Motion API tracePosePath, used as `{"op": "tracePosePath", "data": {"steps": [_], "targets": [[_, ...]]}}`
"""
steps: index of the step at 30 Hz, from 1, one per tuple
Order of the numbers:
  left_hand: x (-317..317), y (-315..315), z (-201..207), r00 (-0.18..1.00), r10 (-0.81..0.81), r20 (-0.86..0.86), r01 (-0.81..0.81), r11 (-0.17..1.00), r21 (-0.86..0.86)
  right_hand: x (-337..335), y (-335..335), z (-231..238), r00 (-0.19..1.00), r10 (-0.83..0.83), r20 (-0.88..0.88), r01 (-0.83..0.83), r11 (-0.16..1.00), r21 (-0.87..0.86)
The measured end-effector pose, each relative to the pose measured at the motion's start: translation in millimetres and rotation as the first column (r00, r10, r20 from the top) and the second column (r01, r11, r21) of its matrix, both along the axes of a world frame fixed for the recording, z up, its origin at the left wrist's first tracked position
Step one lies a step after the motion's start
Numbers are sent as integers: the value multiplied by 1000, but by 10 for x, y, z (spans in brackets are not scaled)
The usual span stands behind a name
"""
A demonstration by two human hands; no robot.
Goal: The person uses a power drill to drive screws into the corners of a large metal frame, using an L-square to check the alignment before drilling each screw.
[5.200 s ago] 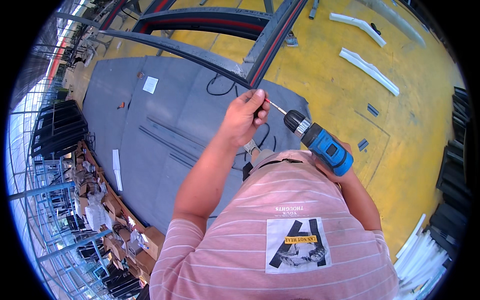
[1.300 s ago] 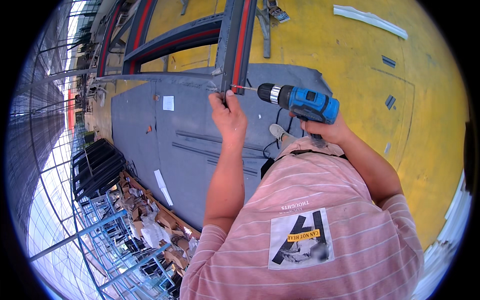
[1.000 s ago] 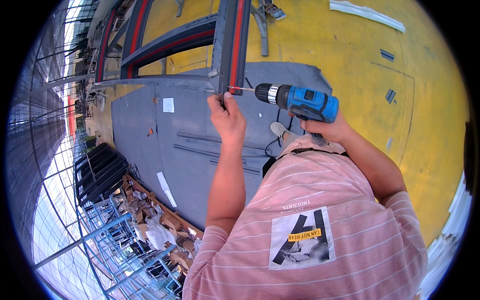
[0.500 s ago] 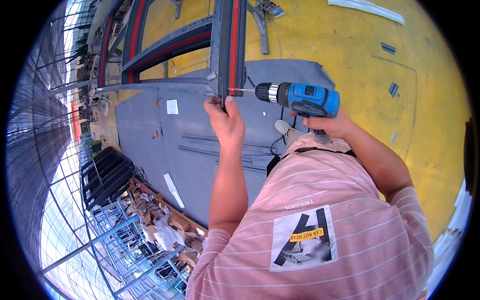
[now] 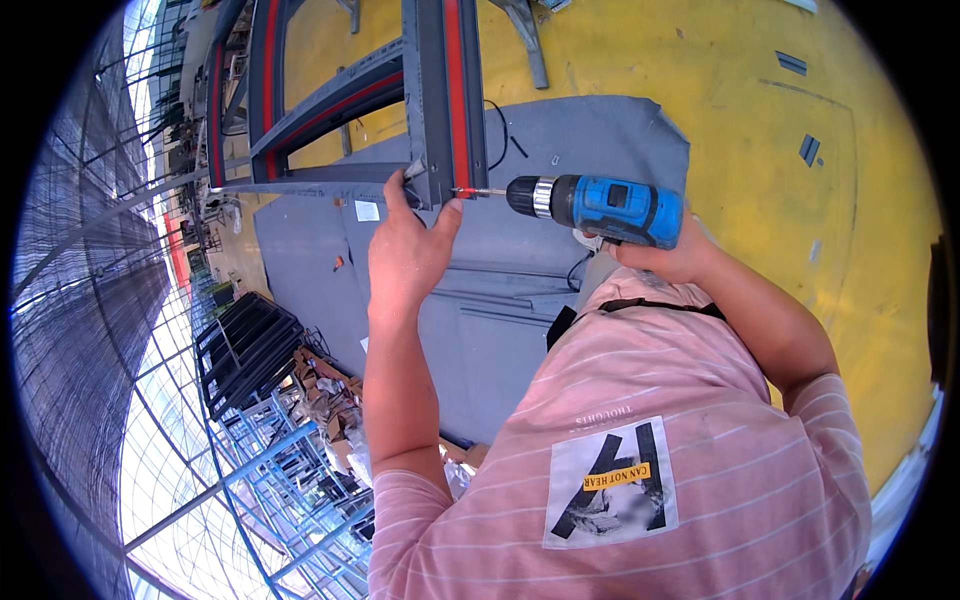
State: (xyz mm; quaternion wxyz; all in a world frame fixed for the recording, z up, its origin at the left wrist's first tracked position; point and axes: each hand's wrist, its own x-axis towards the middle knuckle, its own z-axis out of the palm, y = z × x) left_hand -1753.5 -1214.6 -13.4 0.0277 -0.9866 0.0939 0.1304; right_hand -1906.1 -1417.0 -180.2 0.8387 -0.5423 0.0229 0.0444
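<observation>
"Where is the drill?"

"Just right of the frame's near right corner, lying level, with its bit pointing left toward the near end of the red stripe."

"Does the bit touch the frame?"

"Its red tip overlaps the stripe from this view; whether it touches cannot be told."

"And the person's right hand?"

"Wrapped around the drill's grip, below the blue body. Its trigger finger is too hidden to make out."

"The left hand?"

"At the frame's near right corner. The index finger reaches up the inner side of that corner, and the thumb lies just below the end of the stripe, near the tip; the two are spread apart. The other fingers are hidden, so it cannot be told whether they clasp the frame."

"What lies underneath?"

"A grey mat on the yellow floor. Long dark strips lie on it, nearer the person than the frame's near edge. Two small dark pieces lie on the floor beyond the mat's right edge."
</observation>
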Motion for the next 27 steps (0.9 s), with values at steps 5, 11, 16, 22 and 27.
{"op": "tracePosePath", "data": {"steps": [5, 11, 16, 22, 27], "targets": [[118, 84, -95, 994, -54, -90, 43, 992, -115, -68, -3, -64, 1000, 19, -21, -22, 982, -187], [124, 175, -257, 998, -32, -55, 19, 974, -227, -66, -121, 27, 981, 80, 175, 5, 898, -439], [144, 207, -313, 998, -30, -47, 19, 975, -223, -18, -44, 78, 932, 38, 361, 121, 906, -407], [135, 205, -340, 1000, 9, -27, -16, 965, -263, 108, -89, 118, 968, 31, 250, 17, 982, -187], [123, 177, -298, 998, 40, -43, -50, 956, -289, 143, -131, 43, 966, 86, 243, -18, 963, -270]]}}
